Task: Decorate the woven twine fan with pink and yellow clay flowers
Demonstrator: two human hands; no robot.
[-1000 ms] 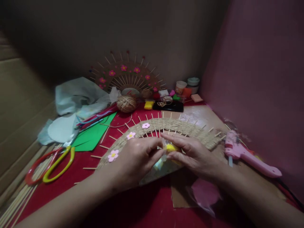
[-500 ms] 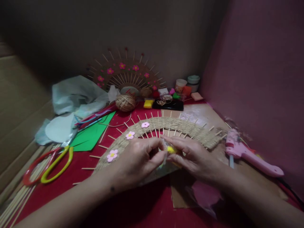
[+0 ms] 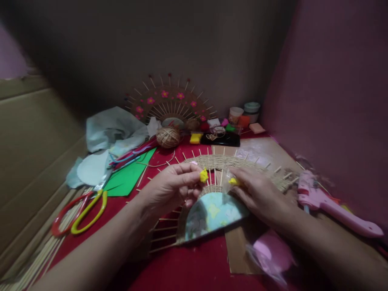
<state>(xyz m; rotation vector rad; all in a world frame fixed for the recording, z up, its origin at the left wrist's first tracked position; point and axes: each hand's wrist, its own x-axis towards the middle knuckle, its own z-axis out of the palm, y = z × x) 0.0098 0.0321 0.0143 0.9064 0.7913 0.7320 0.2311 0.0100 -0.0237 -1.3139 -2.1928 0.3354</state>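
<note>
Being held clear of a plastic packet (image 3: 233,181), a small yellow lump (image 3: 203,175) is pinched between the thumb and fingers of the left hand (image 3: 172,182), while the packet, with more yellow showing in it, is gripped by the right hand (image 3: 260,198). Compared with a moment ago, when both hands are seen together at the packet, a gap has been opened between them, so a portion of the yellow appears to have been parted from the rest. Lump and packet are held over the woven fan (image 3: 224,162).
</note>
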